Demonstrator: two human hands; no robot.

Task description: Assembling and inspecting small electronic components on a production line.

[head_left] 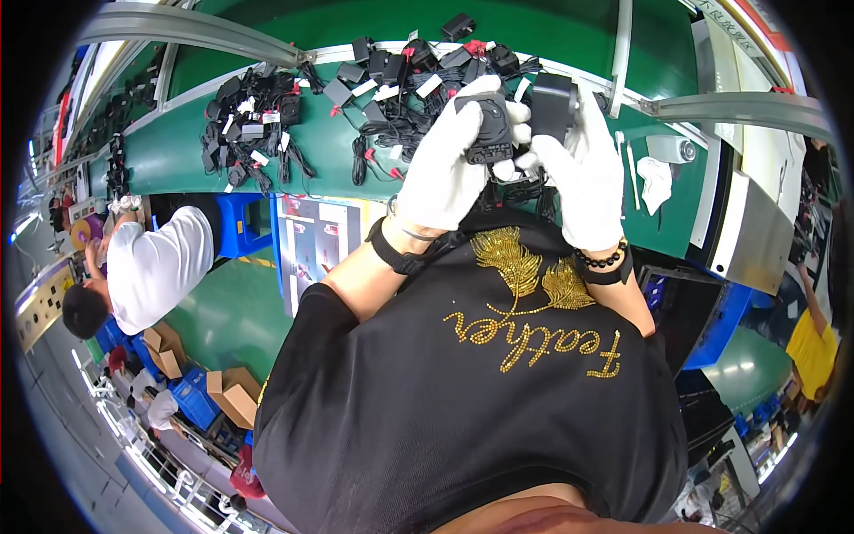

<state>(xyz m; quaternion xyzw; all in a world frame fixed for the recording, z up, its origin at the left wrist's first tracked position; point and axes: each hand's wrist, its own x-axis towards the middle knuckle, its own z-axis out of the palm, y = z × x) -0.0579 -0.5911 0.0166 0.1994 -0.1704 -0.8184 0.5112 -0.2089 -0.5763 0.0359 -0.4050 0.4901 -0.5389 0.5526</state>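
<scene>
Both my hands wear white gloves and are raised over the green workbench. My left hand [445,173] is closed on a black power adapter [487,131], with its moulded face and printed end turned toward me. My right hand [583,182] grips a second black power adapter [553,102], a smooth block held between thumb and fingers. The two adapters are close together, side by side. Behind and under my hands lies a heap of black adapters with coiled cables [391,107], some with red ends and white tags.
Another pile of adapters [253,125] is to the left on the green bench [169,160]. At right lie a white cloth [656,182], a thin white stick [632,173] and a grey cylinder [683,149]. Metal rails [623,53] frame the bench. A white-shirted person [165,267] works at far left.
</scene>
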